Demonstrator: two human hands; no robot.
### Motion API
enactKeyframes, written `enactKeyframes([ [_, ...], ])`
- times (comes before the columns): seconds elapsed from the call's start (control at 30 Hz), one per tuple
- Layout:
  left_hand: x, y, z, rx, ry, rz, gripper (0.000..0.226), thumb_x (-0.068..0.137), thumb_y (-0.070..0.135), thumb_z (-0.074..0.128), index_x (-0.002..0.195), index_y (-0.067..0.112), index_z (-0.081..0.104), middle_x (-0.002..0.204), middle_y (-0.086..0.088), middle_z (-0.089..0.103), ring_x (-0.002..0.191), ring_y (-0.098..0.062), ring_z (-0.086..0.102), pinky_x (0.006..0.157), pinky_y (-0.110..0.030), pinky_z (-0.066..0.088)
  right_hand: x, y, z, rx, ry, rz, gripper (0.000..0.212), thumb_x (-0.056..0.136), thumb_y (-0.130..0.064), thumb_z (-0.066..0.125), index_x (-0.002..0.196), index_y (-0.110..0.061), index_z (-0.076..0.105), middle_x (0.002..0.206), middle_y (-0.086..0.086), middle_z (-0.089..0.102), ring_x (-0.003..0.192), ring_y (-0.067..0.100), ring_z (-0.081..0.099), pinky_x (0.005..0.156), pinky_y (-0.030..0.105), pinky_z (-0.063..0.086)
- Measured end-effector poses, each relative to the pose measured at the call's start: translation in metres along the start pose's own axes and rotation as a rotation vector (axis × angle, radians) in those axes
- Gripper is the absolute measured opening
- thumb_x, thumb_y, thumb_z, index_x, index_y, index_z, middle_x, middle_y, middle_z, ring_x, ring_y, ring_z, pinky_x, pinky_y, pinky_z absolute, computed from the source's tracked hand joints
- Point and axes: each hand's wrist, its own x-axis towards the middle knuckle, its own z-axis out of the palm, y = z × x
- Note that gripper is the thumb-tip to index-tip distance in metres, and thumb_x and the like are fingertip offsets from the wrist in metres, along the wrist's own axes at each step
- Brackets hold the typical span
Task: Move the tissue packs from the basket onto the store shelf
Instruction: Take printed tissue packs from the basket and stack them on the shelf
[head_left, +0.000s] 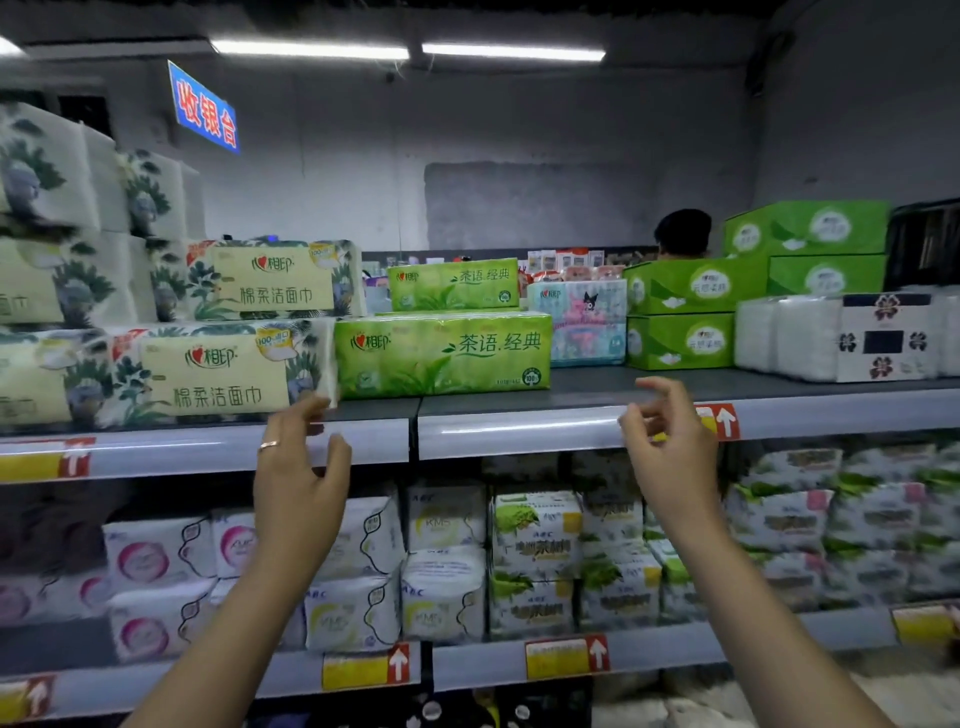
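Note:
A green tissue pack (443, 354) lies on the top shelf (582, 387), with a second green pack (453, 284) stacked behind and above it. Beside it on the left sits a cream, leaf-printed tissue pack (218, 371). My left hand (301, 467) is raised in front of the shelf edge, fingers spread and empty, just below the cream pack's right corner. My right hand (670, 447) hovers at the shelf edge to the right of the green pack, fingers loosely curled and holding nothing. The basket is out of view.
Green boxes (696, 312) and white packs (841, 338) fill the right of the top shelf; a pastel cartoon pack (587, 322) stands behind a bare stretch. The lower shelf (519, 665) holds several pad packets. A person's head (683, 234) shows beyond the shelf.

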Motion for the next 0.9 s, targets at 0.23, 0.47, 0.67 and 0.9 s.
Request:
enactKeyframes([
  [0.23,-0.082,0.005,-0.01,-0.279,-0.024,-0.431,0.018,0.095,0.006,0.047,0.11,0.016,0.047,0.109,-0.002,0.054,0.086,0.001,0.052,0.063,-0.008,0.04,-0.071,0.021,-0.001,-0.073,-0.085,0.161,0.008,0.092,-0.02,0.055,0.098,-0.024,0.058,0.091,-0.008,0.061,0.085,0.007,0.058,0.067,0.023,0.047],
  [0.47,-0.152,-0.008,-0.014,-0.272,-0.198,-0.655,0.029,0.098,0.01,0.045,0.126,0.012,0.045,0.113,-0.003,0.052,0.096,-0.016,0.052,0.076,-0.019,0.037,-0.142,0.033,-0.002,-0.042,-0.231,0.375,0.01,0.093,-0.019,0.056,0.102,-0.022,0.058,0.094,-0.007,0.061,0.086,0.003,0.056,0.067,0.017,0.043],
  [0.67,-0.175,-0.003,-0.031,-0.333,-0.31,-0.782,0.02,0.099,0.016,0.046,0.119,0.017,0.05,0.111,0.0,0.056,0.091,-0.001,0.054,0.068,-0.012,0.039,-0.182,0.024,-0.017,-0.002,-0.19,0.474,0.01,0.093,-0.015,0.056,0.099,-0.023,0.058,0.09,-0.016,0.058,0.083,-0.004,0.054,0.066,0.004,0.041],
  [0.9,-0.179,0.009,-0.05,-0.546,-0.327,-0.983,0.018,0.1,0.015,0.042,0.1,0.026,0.056,0.107,0.003,0.064,0.102,-0.009,0.06,0.09,-0.03,0.043,-0.204,0.024,-0.042,-0.033,-0.223,0.544,0.01,0.094,-0.018,0.053,0.099,-0.022,0.062,0.096,-0.005,0.065,0.093,0.018,0.063,0.083,0.039,0.053],
])
